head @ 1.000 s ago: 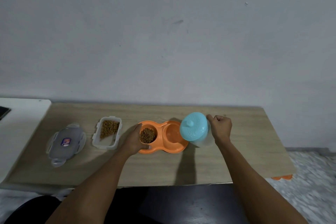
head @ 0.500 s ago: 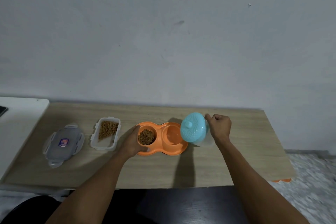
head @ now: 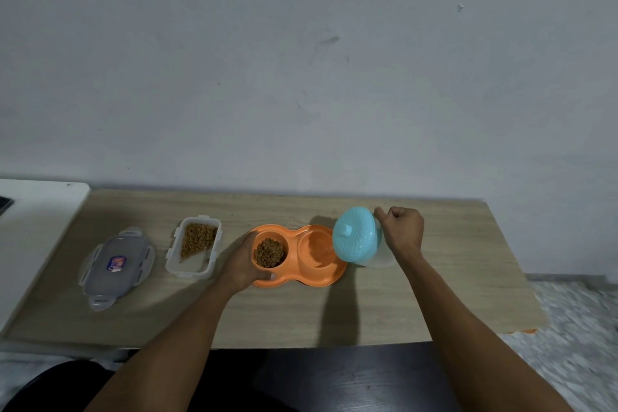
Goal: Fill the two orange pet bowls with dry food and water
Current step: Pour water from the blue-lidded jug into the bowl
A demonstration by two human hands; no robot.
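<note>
In the head view the right hand [head: 403,231] has its grip curled round the blue-lidded jug [head: 356,235], tilted with its top toward the right orange bowl [head: 316,249] just left of it on the tabletop [head: 434,294], while the left hand [head: 243,262] holds the food-filled left orange bowl [head: 269,252].

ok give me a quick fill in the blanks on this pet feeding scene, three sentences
1. The dry food lies in the ____ of the two orange bowls.
2. The right hand tilts a jug whose lid is coloured ____.
3. The clear container stands on the table with its grey lid taken ____.

Missing words: left; blue; off.
</note>
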